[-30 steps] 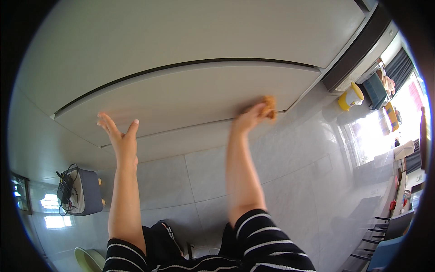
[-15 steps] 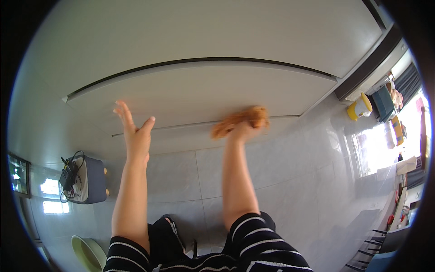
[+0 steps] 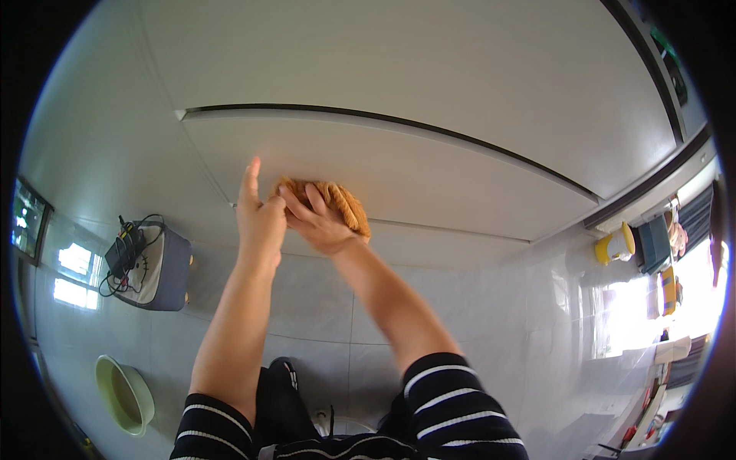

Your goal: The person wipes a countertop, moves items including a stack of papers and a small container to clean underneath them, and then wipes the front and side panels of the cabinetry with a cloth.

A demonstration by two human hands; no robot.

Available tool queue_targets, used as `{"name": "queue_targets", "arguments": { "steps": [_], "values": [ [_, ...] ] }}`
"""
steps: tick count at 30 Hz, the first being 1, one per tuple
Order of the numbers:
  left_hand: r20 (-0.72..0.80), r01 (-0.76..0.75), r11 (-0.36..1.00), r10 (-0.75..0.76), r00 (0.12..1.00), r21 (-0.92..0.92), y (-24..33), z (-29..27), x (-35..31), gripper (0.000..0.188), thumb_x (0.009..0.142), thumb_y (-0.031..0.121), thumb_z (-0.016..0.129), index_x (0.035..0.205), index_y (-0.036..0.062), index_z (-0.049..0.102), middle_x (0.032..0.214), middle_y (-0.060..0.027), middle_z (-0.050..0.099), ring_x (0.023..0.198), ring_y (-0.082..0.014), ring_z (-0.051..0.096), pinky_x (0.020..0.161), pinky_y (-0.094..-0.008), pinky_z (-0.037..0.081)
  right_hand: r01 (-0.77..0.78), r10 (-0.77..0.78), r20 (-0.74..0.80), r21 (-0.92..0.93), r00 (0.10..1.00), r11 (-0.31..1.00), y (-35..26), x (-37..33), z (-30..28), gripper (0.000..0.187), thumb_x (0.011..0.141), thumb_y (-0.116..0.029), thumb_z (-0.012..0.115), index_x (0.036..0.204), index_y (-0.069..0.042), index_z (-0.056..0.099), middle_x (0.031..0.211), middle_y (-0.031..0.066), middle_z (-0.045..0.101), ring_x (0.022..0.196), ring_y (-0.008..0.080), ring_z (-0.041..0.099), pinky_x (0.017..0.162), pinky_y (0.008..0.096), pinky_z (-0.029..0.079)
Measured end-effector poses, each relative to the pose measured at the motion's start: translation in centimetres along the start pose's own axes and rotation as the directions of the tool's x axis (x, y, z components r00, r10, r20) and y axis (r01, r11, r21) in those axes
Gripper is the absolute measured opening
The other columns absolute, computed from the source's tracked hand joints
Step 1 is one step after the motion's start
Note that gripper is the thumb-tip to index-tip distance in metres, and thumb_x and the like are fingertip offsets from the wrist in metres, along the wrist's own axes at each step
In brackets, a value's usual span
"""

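Pressed against a pale drawer front (image 3: 460,184) is a bunched orange-brown cloth (image 3: 349,205), with my right hand (image 3: 322,224) spread over it and gripping it. Beside it, my left hand (image 3: 259,222) points upward with the index finger stretched out and the thumb turned toward the right hand. Nothing shows in the left hand. Its other fingers are mostly hidden, and I cannot tell whether it touches the panel. A dark groove (image 3: 383,121) runs along the top of the drawer front.
A grey padded stool (image 3: 170,268) with a black device and cables (image 3: 126,257) stands at the left. Nearer sits a pale green basin (image 3: 126,395) on the grey tiled floor (image 3: 475,322). Far right, a yellow and white bucket (image 3: 616,244) stands near other household items.
My right hand has swept the cloth leftward along the drawer front, close to my left hand. The left hand has shifted slightly right, and the whole view has turned a little.
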State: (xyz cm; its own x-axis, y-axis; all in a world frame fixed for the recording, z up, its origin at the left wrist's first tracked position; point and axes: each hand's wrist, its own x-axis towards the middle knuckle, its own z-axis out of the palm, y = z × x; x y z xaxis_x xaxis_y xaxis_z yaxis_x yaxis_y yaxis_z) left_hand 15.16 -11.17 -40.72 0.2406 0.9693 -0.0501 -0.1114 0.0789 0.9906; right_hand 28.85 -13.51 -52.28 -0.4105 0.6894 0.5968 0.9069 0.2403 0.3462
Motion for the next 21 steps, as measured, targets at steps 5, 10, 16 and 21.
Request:
{"name": "queue_targets", "arguments": {
  "steps": [5, 10, 16, 21],
  "values": [
    [-0.091, 0.005, 0.948, 0.025, 0.996, 0.317, -0.2, -8.1, 0.4, 0.070, 0.083, -0.001, 0.054, 0.149, 0.0161, 0.035, 0.145, -0.0092, 0.041, 0.096, -0.0080, 0.047, 0.090, -0.0225, 0.038, -0.053, 0.004, -0.100, -0.494, 0.995, 0.868, 10.3, -10.5, -4.1, 0.034, 0.092, -0.024, 0.057, 0.126, -0.019, 0.059, 0.142, 0.0081, 0.041, 0.133, 0.0318, 0.039, 0.102, 0.0418, 0.045],
    [-0.053, 0.139, 0.947, -0.129, 0.990, 0.291, -6.1, -10.4, 0.2, 0.066, 0.084, 0.006, 0.062, 0.145, 0.0099, 0.038, 0.154, -0.0100, 0.030, 0.118, -0.0176, 0.045, 0.087, -0.0288, 0.041, -0.819, 0.537, -0.640, -0.290, 0.550, 0.495, 18.8, -16.7, -12.4, 0.036, 0.091, -0.018, 0.066, 0.120, 0.000, 0.056, 0.120, 0.0187, 0.054, 0.114, 0.0338, 0.049, 0.093, 0.0455, 0.044],
    [0.098, -0.014, 0.893, -0.034, 0.995, 0.450, -9.6, -7.6, -0.7, 0.066, 0.086, 0.008, 0.063, 0.146, 0.0123, 0.037, 0.152, -0.0086, 0.034, 0.143, -0.0234, 0.025, 0.107, -0.0336, 0.031, -0.856, 0.711, -0.692, 0.285, 0.128, 0.431, 12.9, -5.8, -9.0, 0.037, 0.095, -0.018, 0.059, 0.125, 0.002, 0.049, 0.125, 0.0155, 0.052, 0.115, 0.0293, 0.048, 0.098, 0.0434, 0.038],
    [0.126, -0.036, 0.930, -0.011, 0.992, 0.365, -10.1, -7.0, -0.4, 0.061, 0.091, 0.019, 0.062, 0.146, 0.0121, 0.036, 0.151, -0.0083, 0.035, 0.143, -0.0267, 0.026, 0.110, -0.0384, 0.029, -0.623, 0.946, -0.176, 0.717, 0.272, 0.313, 2.5, 3.1, -2.2, 0.042, 0.088, -0.015, 0.063, 0.128, -0.005, 0.054, 0.125, 0.0100, 0.053, 0.113, 0.0287, 0.048, 0.093, 0.0406, 0.039]
  ]
}}
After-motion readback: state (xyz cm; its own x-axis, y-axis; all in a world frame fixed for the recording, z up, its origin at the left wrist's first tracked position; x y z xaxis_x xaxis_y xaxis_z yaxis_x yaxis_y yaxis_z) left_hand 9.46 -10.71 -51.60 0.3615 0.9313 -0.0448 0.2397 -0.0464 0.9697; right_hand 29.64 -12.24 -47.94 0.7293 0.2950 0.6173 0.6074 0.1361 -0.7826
